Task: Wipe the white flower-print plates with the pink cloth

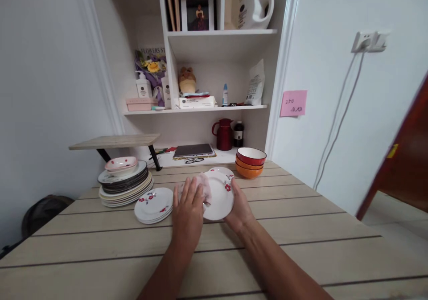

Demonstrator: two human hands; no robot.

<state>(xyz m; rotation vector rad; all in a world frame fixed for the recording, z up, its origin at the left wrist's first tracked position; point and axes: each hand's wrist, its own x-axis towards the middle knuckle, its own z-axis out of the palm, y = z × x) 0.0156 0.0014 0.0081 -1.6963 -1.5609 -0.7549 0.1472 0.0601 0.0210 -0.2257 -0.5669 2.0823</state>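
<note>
A white plate with red flowers [219, 207] is tilted up above the table, its right edge gripped by my right hand [241, 211]. My left hand [189, 211] has a pale pink cloth [205, 187] under its fingers, against the left part of that plate. Behind the held plate, another flowered plate [222, 170] is partly hidden. A short stack of matching flowered plates [154, 204] lies to the left of my left hand.
Tall piled plates [123, 186] carry a pink-rimmed bowl [121, 164] beside a small raised wooden shelf [115, 141]. Red and orange bowls [250, 164] are nested at the back right. Behind the table stand a laptop [194, 150] and a red jug [224, 135].
</note>
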